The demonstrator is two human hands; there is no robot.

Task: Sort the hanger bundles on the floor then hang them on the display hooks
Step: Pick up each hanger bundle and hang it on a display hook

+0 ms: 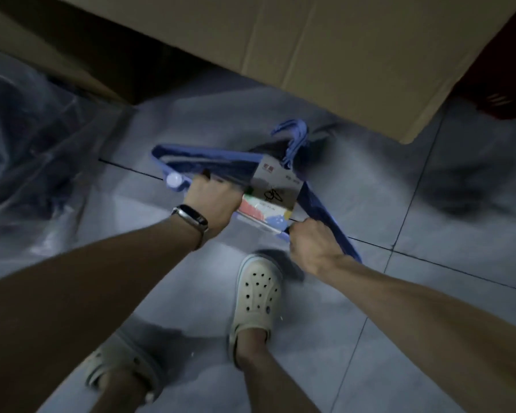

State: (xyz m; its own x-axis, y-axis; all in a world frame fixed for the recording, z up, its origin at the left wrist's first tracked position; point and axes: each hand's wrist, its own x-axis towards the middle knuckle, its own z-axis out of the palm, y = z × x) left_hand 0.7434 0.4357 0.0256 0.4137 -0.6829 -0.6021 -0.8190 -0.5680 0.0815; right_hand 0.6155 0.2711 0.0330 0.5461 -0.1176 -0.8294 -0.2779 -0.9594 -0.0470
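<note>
The floor [429, 323] is pale grey tile, cut by thin dark grout lines that run slantwise across the view. A big cardboard box [325, 55] stands on it at the far side. At the left lies a heap of clear, crumpled plastic [27, 144] with something dark inside, too blurred to tell. A left clog [122, 374] and a right clog [258, 296], both pale and holed, stand on the tiles near the bottom, the right one further forward.

It's dim in here, a cold bluish cast over the tiled floor [429, 338]. Motion blur smears the plastic wrap [27, 138] and the left clog [122, 371]; dark shadows pool under the cardboard box [325, 55].
</note>
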